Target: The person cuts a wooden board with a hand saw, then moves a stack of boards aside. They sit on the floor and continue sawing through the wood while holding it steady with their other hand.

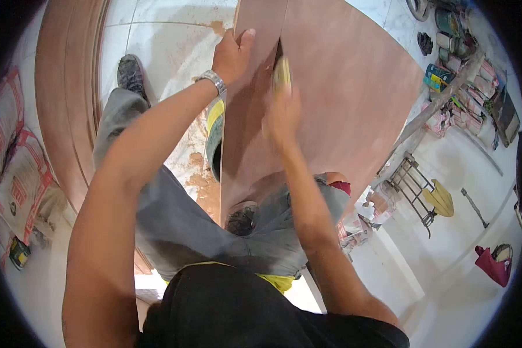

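A large reddish-brown wooden board (342,98) stretches out before me, with a thin line running down from its far edge. My left hand (232,57), wearing a metal-band watch (213,81) on the wrist, grips the board's left edge, thumb on top. Over the board my right hand (284,116), blurred by motion, is closed round a yellow-handled tool (282,74). A dark, narrow part of that tool meets the board at the lower end of the line; its exact kind does not show. Both hands are apart, the right one nearer my body.
Left of the board stands a bucket (214,142) on dusty white tiles (168,35). Brown wooden panels (69,75) and printed sacks (18,182) lie farther left. Cans (438,78), a metal rack (410,184), a yellow trowel-shaped blade (439,199) and a maroon cloth (493,265) are at right.
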Available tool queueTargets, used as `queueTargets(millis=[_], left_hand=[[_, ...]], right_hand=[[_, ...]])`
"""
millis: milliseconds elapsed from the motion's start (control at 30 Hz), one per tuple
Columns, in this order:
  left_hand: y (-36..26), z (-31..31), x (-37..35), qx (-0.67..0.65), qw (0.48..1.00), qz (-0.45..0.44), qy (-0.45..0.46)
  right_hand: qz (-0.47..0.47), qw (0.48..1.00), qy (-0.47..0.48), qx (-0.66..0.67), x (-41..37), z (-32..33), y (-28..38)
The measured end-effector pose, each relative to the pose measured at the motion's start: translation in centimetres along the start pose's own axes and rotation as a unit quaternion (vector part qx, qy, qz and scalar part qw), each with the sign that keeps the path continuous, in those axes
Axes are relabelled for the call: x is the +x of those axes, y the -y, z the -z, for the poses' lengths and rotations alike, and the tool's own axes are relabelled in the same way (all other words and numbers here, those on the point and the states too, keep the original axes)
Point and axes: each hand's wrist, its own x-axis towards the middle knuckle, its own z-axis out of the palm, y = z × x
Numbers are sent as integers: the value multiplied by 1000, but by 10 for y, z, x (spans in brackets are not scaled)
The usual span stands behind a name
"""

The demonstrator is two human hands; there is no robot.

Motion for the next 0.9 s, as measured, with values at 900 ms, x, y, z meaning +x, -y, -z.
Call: queueTargets(millis=[900], left_hand=[[-16, 8, -6, -21, 999, 28, 25]], right_hand=[[44, 987, 63, -138, -79, 64, -7]])
